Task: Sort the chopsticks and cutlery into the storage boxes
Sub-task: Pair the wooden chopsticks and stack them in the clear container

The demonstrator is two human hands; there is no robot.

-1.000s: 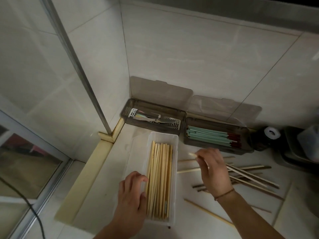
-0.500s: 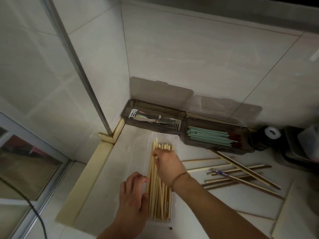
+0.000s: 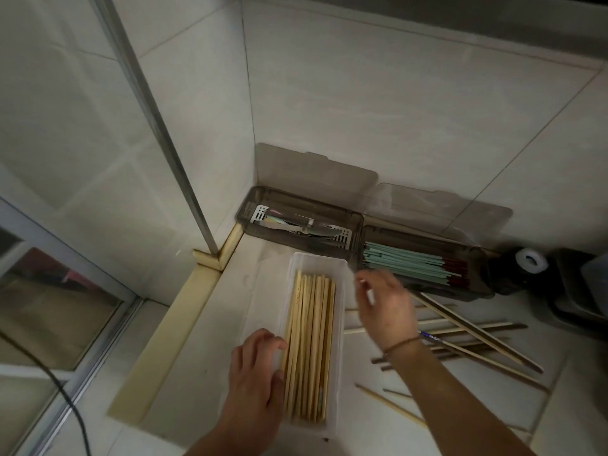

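Nearest, left hand (image 3: 255,373) resting on the left wall of the clear plastic oblong box (image 3: 339,340), fingers loosely bent against it. Inside, pale smooth bamboo chopsticks (image 3: 311,350) lying lengthwise, pointing away. Right hand (image 3: 385,306) just beside the box, blurred, fingers relaxed, holding nothing. Loose wooden chopsticks (image 3: 473,337) scattered on the counter at right. Farther, two smoky lidded boxes: green chopsticks (image 3: 408,263) crosswise, metal cutlery (image 3: 296,225)

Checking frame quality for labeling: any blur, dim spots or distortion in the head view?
Head view: right hand motion-blurred, fingers unclear; left hand sharper; scene dim, darkest at the far right edge; wide-angle bending shows in the metal pole.
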